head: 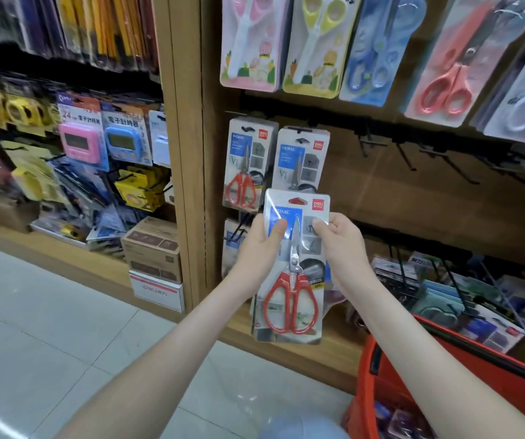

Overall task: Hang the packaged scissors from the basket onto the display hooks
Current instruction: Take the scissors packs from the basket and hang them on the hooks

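Standing upright (blades up), scissors pack (291,270) in hands (255,248) (343,245).

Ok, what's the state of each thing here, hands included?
Held scissors pack: upright, off any hook, gripped by both hands.
Left hand: holds pack's left edge.
Right hand: holds pack's right edge.
Two hung scissors packs: on hooks.
Hooks to the right: bare.
Red basket: holding packages.

blister pack (293,264): glossy plastic | shelf frame (188,153): matt, seemingly wood

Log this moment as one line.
left hand: grips scissors pack | right hand: grips it too | hook: not yet on | hung packs: above | basket: lower right
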The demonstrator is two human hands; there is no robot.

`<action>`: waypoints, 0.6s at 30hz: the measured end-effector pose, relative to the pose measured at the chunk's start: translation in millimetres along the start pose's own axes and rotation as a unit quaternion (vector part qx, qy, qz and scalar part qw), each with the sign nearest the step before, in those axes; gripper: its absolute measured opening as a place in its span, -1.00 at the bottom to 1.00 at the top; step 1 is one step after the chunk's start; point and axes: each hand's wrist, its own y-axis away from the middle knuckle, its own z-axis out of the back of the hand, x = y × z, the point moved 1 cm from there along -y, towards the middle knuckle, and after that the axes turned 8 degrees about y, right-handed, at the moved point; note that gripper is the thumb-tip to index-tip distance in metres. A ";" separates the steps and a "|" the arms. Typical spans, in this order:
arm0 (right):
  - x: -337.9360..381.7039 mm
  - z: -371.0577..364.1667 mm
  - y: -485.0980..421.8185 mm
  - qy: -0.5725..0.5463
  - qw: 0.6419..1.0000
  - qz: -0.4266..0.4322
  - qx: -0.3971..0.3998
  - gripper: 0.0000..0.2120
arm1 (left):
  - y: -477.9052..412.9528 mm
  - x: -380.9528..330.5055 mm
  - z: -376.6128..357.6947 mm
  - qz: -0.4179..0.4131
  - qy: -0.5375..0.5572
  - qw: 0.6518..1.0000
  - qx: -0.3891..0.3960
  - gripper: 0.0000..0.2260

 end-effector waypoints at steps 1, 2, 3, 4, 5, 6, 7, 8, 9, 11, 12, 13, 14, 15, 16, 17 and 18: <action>-1.6 -2.4 -1.6 0.005 1.000 0.006 -0.002 -0.93 | -2.0 2.1 0.7 0.000 -0.001 1.000 -0.011 -0.76; -2.4 -4.1 -3.3 0.019 1.000 0.015 -0.008 -0.94 | -3.4 2.5 1.4 0.002 0.000 1.000 -0.020 -0.82; -2.6 -5.0 -4.4 0.043 0.998 0.030 -0.018 -0.95 | -4.9 3.6 2.0 0.007 0.002 1.000 -0.023 -0.83; -2.0 -5.3 -5.6 0.076 0.995 0.053 -0.035 -0.95 | -5.8 4.0 2.7 0.010 0.009 1.000 -0.019 -0.82; -1.4 -5.0 -6.8 0.102 0.990 0.077 -0.053 -0.92 | -6.2 3.8 3.7 0.007 0.020 1.000 -0.014 -0.82; -0.9 -4.3 -8.3 0.113 0.987 0.099 -0.063 -0.85 | -7.1 3.6 5.6 0.006 0.033 0.999 -0.012 -0.84; -1.2 -3.7 -10.6 0.107 0.986 0.111 -0.058 -0.77 | -8.1 2.9 7.2 0.006 0.051 0.999 -0.008 -0.86; 0.3 -4.1 -12.1 0.075 0.991 0.110 -0.034 -0.70 | -10.0 1.6 9.1 0.006 0.060 0.998 -0.005 -0.87; 2.7 -5.6 -13.4 0.037 0.994 0.101 -0.002 -0.66 | -12.3 -0.6 10.7 0.003 0.061 0.998 -0.002 -0.86; 9.1 -9.2 -16.7 0.008 0.992 0.120 0.035 -0.60 | -20.3 -4.4 13.7 -0.007 0.045 0.999 0.000 -0.81; 13.4 -11.1 -18.5 0.012 0.988 0.146 0.039 -0.59 | -25.6 -6.8 15.2 -0.014 0.038 0.999 0.000 -0.80; 17.8 -12.9 -20.8 0.018 0.984 0.171 0.040 -0.59 | -31.3 -9.7 16.6 -0.022 0.030 0.999 -0.001 -0.81; 21.8 -14.5 -24.8 0.026 0.981 0.190 0.040 -0.60 | -37.7 -13.5 17.4 -0.033 0.017 0.999 -0.004 -0.82; 25.0 -15.7 -30.2 0.035 0.978 0.204 0.039 -0.62 | -45.0 -16.4 18.0 -0.045 0.001 0.999 -0.009 -0.83; 27.6 -16.4 -37.2 0.052 0.974 0.216 0.035 -0.62 | -52.9 -19.8 17.8 -0.056 -0.016 0.998 -0.016 -0.83; 30.0 -16.6 -45.3 0.077 0.971 0.226 0.026 -0.62 | -61.1 -23.1 16.5 -0.063 -0.033 0.997 -0.026 -0.84; 32.4 -16.4 -53.6 0.105 0.967 0.233 0.015 -0.60 | -69.4 -27.0 14.7 -0.067 -0.052 0.996 -0.037 -0.85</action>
